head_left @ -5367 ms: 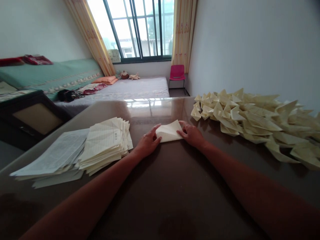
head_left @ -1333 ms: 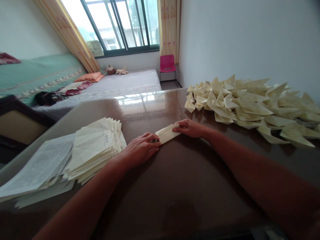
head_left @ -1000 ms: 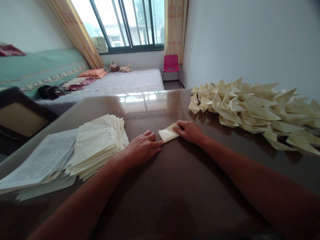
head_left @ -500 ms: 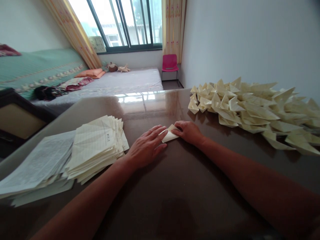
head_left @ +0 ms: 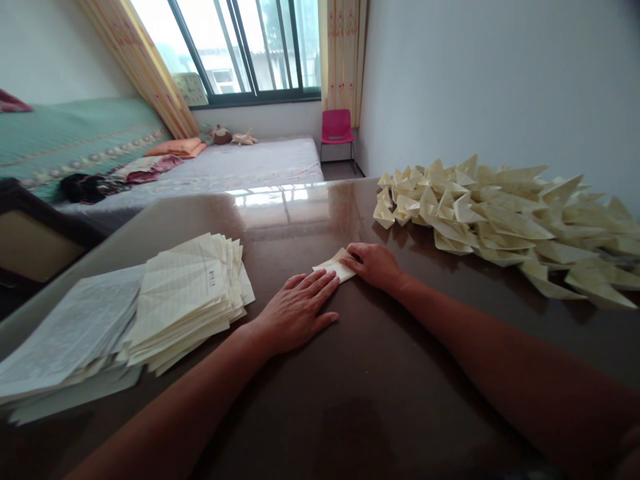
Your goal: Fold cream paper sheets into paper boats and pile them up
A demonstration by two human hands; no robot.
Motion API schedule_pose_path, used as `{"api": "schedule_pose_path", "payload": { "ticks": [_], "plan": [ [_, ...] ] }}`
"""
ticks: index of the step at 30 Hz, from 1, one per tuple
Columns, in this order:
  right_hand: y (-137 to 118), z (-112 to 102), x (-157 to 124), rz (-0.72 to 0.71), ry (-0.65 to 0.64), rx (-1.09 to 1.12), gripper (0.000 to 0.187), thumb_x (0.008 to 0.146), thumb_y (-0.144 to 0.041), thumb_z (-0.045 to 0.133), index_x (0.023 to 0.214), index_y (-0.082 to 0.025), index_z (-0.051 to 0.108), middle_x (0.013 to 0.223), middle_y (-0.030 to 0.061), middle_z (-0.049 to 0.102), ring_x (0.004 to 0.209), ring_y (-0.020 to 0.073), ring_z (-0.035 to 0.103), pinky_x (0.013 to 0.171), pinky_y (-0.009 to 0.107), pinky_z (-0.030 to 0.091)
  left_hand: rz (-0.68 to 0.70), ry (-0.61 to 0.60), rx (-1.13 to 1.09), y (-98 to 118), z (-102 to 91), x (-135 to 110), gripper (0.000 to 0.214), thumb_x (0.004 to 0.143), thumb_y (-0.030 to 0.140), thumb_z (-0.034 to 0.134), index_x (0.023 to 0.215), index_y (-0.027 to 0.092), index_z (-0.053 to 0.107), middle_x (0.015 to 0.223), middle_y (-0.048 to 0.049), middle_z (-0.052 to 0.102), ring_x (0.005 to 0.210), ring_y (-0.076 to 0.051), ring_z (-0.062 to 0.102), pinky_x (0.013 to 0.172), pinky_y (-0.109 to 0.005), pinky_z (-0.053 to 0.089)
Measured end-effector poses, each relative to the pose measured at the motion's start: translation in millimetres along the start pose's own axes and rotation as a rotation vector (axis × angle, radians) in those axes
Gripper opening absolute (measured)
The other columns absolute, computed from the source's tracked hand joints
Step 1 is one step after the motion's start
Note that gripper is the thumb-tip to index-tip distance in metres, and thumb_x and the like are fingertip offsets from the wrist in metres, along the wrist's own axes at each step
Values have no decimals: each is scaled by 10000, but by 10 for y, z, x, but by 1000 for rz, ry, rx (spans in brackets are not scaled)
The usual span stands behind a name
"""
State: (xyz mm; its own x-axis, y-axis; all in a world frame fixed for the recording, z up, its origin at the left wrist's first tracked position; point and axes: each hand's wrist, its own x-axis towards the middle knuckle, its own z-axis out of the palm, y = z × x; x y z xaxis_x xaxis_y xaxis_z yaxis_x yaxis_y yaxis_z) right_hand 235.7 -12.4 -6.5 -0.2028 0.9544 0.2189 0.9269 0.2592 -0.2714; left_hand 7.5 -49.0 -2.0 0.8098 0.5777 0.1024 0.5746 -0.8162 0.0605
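Brown table (head_left: 360, 400): one folded paper (head_left: 333, 263) lies between center and far edge. Left hand (head_left: 297, 313) spread flat, fingertips on it; right hand (head_left: 375, 265) pinching its right end. Two stacks toward left edge: grey sheets (head_left: 70, 327), cream sheets (head_left: 180, 280). Folded shapes (head_left: 500, 213) heaped at far right, overlapped, uncountable. One cabinet (head_left: 40, 247), contents hidden.

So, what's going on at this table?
The person's left hand lies flat, partly over a small folded cream sheet on the brown table, and the right hand holds the sheet's right end. To the left lie a stack of lined paper and some printed sheets; to the right is a heap of pointed folded-paper shapes.
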Motion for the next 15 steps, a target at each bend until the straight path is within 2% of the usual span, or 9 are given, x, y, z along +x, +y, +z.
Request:
{"api": "schedule_pose_path", "payload": {
  "ticks": [12,15],
  "plan": [
    [-14,13,-3,25,-12,-30,283,906,-459,468,872,-217,612,873,36,691,756,183,600,578,275,286,-2,-19,-2,-3,7,6,614,952,548,293,1484,251,217,1532,-48,288,1411,-226,259,1107,-381,225],
    [-5,-4,-4,13,14,-6,278,899,-445,496,976,-204,611,937,47,685,794,190,600,611,272,342,-7,-27,7,5,-8,15,606,952,545,298,1477,249,238,1531,-45,293,1407,-229,267,1103,-385,239]
  ]
}}
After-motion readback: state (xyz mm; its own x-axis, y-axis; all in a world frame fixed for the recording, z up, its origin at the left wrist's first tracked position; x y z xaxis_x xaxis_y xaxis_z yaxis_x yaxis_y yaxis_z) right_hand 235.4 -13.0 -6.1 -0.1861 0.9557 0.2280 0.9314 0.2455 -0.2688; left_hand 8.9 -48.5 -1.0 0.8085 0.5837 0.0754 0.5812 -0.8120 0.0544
